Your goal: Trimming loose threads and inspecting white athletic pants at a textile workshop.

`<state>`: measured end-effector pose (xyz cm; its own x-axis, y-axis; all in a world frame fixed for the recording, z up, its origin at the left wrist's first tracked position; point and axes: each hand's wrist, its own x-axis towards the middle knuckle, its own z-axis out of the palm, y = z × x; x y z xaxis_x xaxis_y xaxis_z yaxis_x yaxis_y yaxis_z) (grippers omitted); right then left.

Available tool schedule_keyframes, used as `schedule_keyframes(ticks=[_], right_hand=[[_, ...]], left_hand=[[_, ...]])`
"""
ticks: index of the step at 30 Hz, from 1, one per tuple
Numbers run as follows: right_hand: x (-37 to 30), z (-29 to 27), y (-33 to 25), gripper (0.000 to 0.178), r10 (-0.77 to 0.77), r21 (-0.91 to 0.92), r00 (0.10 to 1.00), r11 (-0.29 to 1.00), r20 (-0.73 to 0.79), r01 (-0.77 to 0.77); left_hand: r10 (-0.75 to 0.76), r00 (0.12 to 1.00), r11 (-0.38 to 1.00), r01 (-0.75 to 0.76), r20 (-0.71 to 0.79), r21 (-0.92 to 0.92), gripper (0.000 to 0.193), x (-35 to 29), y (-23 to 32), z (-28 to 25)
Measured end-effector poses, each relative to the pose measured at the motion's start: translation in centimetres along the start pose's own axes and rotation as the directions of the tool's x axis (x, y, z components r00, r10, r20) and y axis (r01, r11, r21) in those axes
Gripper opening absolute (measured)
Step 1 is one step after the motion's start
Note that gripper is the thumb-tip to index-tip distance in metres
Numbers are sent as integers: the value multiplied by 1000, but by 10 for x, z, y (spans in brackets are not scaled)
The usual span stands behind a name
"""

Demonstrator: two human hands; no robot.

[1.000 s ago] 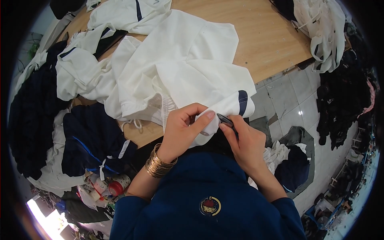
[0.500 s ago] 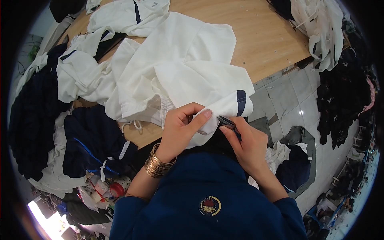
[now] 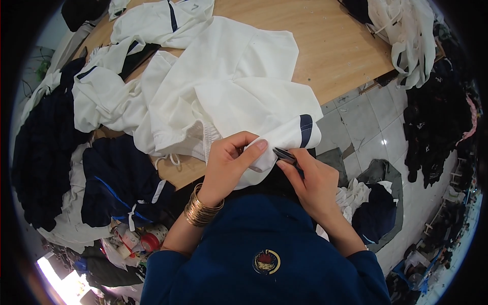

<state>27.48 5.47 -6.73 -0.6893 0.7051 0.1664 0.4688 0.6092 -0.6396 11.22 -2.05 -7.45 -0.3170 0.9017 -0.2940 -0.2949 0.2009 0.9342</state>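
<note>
A pair of white shorts point(image 3: 229, 56) with a gathered elastic waistband and a white drawstring lies over the table's near edge. One leg, with a navy band point(image 3: 305, 129) by its hem, is pulled toward me. My left hand point(image 3: 235, 158), with thin gold bangles at the wrist, pinches a fold of this white cloth between thumb and fingers. In my right hand point(image 3: 311, 179) are small dark thread snips point(image 3: 286, 155), gripped between thumb and fingers. Their tips point left and meet the cloth beside my left thumb. Whether a thread lies between the blades is too small to tell.
More white garments point(image 3: 152, 23) lie at the back left of the wooden table point(image 3: 335, 46). Navy clothing point(image 3: 119, 185) is heaped at the left. White pieces point(image 3: 409, 40) hang at the far right corner. A grey bag point(image 3: 384, 173) with clothes stands on the tiled floor.
Hardly anything differs. My right hand and the snips have shifted very slightly left; my left hand keeps its pinch on the white cloth.
</note>
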Motion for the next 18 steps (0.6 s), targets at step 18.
schedule_keyframes(ticks=[18], right_hand=[[0,3,0,18,0,23,1000,1000,-17,0]], left_hand=[[-18,1000,1000,18,18,-15,20,0,-1,0]])
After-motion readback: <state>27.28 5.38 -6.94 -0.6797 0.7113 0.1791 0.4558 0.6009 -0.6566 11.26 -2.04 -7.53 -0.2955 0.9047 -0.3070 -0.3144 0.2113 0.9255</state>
